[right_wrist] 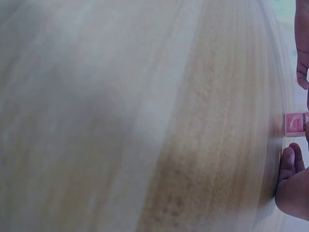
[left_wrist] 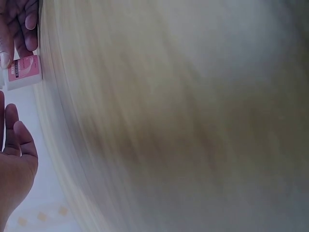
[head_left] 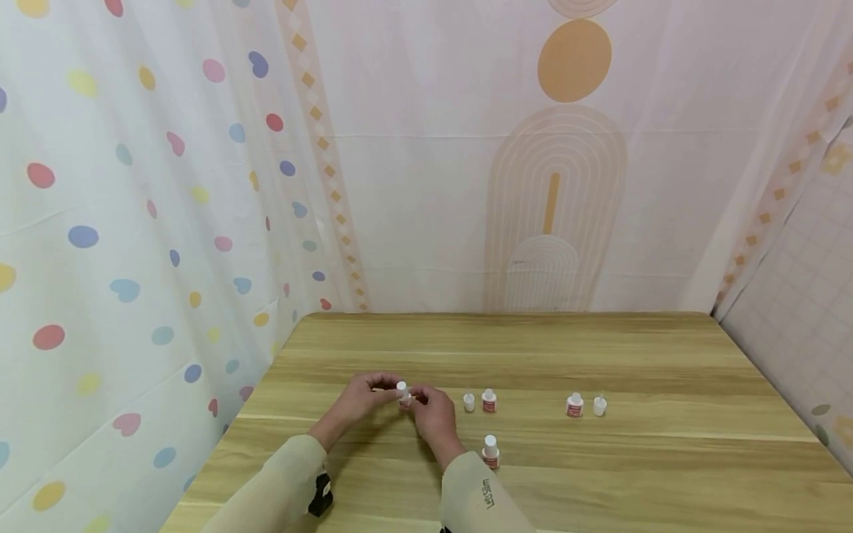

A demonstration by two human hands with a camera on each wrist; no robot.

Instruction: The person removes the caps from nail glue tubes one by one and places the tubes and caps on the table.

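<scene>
Holding the small bottle (head_left: 404,404) upright, my right hand (head_left: 436,418) has thumb and fingers closed about its body; my left hand (head_left: 363,400) curves beside the white cap (head_left: 402,386), though I can't tell if it pinches; the bottle is between both hands, toward the table's (head_left: 533,352) left; I'd expect light, stiff, slick plastic, easily tipped, hardly fragile; best gripped low, round the label (left_wrist: 27,67).

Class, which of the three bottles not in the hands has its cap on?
The front bottle, beside the right sleeve, wears a tall white cap; the two farther bottles show only short necks.
</scene>
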